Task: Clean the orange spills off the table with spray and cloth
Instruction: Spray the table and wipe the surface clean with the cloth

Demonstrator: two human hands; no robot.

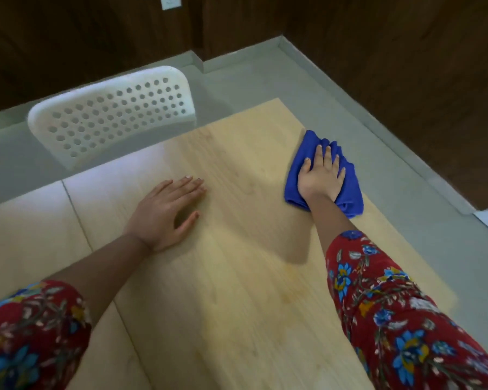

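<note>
Nearest my view are two red floral sleeves, the left sleeve at the bottom corner and the right sleeve running up along the right side. Beyond them the left hand lies flat on the pale wooden table, fingers straight and close together, thumb held apart, holding nothing. Further out, the right hand presses palm-down on the blue cloth, its fingers straight and slightly spread. The cloth lies directly under those fingers, a fold showing past the fingertips and a bunched end beneath the wrist. Its long axis follows the hand, close along the table's right edge. So the right hand is the one to wipe, and I judge the unwiped surface lies leftward and nearward of its fingers. I see no clear orange spill and no spray bottle. Past the fingertips stand a white perforated chair and a wall plate. No writing is readable.
</note>
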